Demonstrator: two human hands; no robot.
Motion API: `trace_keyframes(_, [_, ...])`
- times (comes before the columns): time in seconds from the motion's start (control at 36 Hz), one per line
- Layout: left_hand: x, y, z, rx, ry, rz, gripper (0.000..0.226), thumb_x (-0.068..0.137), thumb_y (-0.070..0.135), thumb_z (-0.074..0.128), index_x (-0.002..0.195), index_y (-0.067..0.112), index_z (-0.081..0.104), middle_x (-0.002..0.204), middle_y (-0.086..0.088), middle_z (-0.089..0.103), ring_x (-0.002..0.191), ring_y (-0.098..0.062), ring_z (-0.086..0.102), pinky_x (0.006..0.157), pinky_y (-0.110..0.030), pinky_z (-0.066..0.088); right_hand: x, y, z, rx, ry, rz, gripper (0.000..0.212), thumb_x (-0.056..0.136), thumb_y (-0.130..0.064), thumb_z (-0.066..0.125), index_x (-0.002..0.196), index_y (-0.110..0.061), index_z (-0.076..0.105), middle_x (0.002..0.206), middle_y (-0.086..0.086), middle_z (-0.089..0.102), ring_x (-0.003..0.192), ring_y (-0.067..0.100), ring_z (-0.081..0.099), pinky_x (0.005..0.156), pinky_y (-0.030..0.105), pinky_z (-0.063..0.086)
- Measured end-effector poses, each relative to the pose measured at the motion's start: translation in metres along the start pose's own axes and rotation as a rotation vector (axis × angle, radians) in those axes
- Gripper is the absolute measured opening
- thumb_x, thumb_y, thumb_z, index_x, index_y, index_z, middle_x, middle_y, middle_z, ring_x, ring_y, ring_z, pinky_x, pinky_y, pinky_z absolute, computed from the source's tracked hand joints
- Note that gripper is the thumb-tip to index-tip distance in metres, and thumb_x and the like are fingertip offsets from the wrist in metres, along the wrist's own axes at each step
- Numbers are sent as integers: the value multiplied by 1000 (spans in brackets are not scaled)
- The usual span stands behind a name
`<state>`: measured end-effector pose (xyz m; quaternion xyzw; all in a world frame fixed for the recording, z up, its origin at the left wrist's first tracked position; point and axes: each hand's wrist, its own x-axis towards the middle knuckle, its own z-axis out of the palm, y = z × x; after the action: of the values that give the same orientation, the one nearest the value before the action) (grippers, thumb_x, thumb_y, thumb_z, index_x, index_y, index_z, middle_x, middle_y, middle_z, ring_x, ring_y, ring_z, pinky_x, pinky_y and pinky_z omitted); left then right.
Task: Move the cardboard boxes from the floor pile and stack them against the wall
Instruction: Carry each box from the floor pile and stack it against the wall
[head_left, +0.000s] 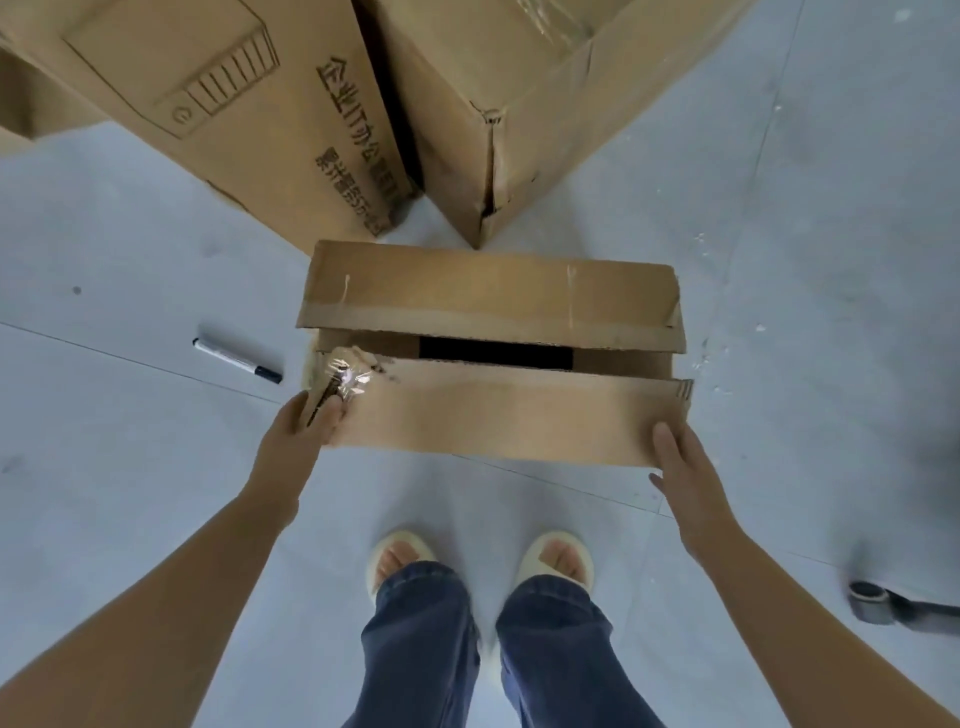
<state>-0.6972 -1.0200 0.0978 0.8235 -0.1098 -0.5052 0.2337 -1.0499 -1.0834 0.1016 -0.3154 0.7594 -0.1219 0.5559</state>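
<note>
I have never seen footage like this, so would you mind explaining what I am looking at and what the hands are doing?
There is no machine here. The single picture comes from a wide-angle camera worn on a person's head, looking down, so you see their own arms, jeans and pale slippers.

On the grey floor in front of them is a small cardboard box with its top flaps slightly apart. The left hand grips its near left corner, by some crumpled clear tape. The right hand lies with straight fingers against the near right corner. Whether the box is lifted yet is not clear.

Beyond it stand two larger boxes: a printed one and a plain one. A marker pen lies on the floor to the left, and a grey caster wheel shows at the right edge.
</note>
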Motion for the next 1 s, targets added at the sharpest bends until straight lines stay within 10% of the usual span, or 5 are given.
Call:
trace_keyframes(0.33, [-30, 47, 14, -343, -35, -23, 46, 94, 37, 56, 138, 30, 45, 124, 6, 52, 116, -23, 47, 101, -50, 39, -27, -47, -13, 239, 52, 68, 49, 100, -36, 41, 144, -15, 35, 130, -6, 40, 119, 17, 40, 97, 60, 44])
trace_keyframes(1.0, [-408, 152, -203, -675, 280, 135, 36, 98, 23, 51, 134, 29, 49, 102, 14, 57, 89, -11, 53, 89, -37, 47, -369, -280, -85, 62, -206, -272, 39, 101, -31, 41, 136, -17, 40, 117, -9, 51, 111, 16, 50, 93, 47, 50])
